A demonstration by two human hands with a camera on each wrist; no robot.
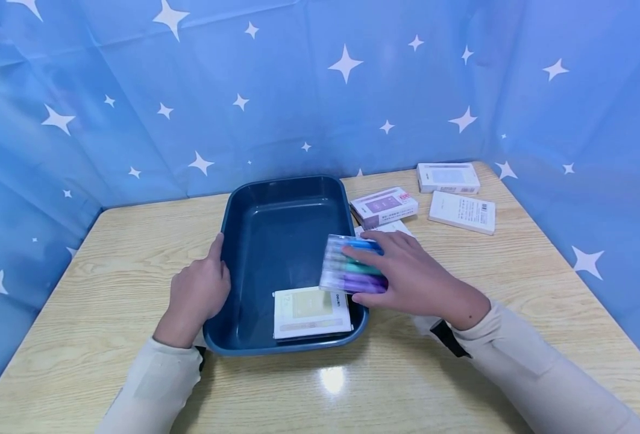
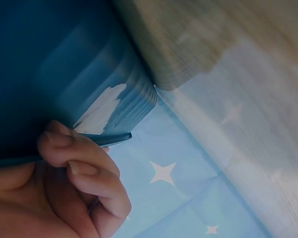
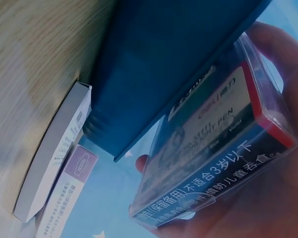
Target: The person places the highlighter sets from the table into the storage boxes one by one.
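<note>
My right hand point(image 1: 412, 274) grips a clear plastic pack of highlighters point(image 1: 335, 265) by its edges, over the right rim of a dark blue tray point(image 1: 276, 241). Blue, green and purple pens show through the pack, and its printed label point(image 3: 208, 119) faces the right wrist camera. On the tray's left rim, my left hand point(image 1: 197, 292) pinches the edge, its curled fingers point(image 2: 107, 183) visible from below. Inside the tray, at the near right corner, lies a white box with a yellowish panel point(image 1: 311, 310); the pack covers its top right corner.
Right of the tray lie a white and purple box point(image 1: 385, 206) and another white box point(image 1: 390, 228), partly hidden by my hand. Farther right are two more white boxes, one at the back point(image 1: 448, 178) and one before it point(image 1: 463, 212). A blue star-patterned curtain point(image 1: 276, 78) borders the wooden table.
</note>
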